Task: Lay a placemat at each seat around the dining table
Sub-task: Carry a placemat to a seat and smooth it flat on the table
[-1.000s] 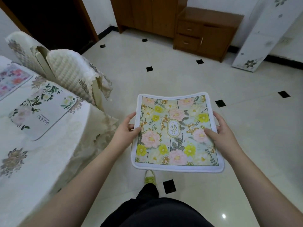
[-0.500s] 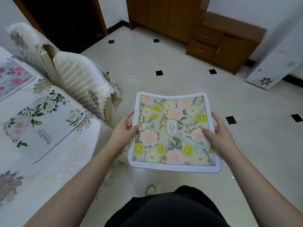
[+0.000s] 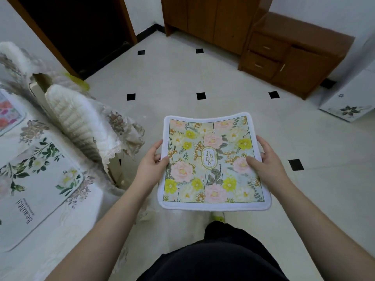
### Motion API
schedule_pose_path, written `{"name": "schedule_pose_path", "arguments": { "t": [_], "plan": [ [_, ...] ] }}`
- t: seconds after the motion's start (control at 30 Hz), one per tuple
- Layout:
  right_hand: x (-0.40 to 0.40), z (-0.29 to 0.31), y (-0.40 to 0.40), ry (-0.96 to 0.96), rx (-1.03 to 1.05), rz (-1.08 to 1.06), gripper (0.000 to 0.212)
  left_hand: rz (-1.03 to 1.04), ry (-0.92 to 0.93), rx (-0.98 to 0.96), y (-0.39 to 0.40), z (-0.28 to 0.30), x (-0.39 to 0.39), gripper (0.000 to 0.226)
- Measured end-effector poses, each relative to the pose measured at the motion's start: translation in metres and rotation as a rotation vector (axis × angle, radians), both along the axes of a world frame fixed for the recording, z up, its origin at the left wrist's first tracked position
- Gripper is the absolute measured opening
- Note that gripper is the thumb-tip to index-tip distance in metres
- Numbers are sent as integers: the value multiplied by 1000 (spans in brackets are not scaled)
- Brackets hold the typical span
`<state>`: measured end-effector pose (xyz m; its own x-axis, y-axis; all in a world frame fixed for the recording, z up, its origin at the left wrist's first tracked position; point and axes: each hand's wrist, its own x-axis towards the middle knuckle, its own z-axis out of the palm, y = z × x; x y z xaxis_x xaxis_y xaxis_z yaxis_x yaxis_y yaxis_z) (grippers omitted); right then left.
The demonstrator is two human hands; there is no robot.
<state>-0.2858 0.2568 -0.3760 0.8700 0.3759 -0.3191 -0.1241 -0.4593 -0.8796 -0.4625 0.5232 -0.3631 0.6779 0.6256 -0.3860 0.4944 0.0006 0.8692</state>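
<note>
Square floral placemat with white fabric border [image 3: 213,163]: held flat over the tiled floor, left hand [image 3: 151,165] and right hand [image 3: 267,161] each grasping a side edge, thumbs on top.

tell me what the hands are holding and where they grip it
Both hold one floral placemat above the floor. The left hand pinches its left edge and the right hand its right edge, thumbs on top, about midway along each side.
</note>
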Motion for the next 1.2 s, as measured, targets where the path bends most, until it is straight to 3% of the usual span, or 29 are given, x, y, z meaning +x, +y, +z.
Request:
{"name": "schedule_pose_path", "arguments": {
  "t": [0.23, 0.5, 1.2],
  "plan": [
    [105, 1, 25, 49, -6, 82, 68, 61, 30, 42, 18, 6, 85, 59],
    [178, 12, 95, 77, 46, 200, 67, 158, 15, 66, 64, 9, 127, 60],
    [289, 39, 376, 1, 13, 329, 66, 340, -21, 54, 316, 23, 228, 55]
  ]
}}
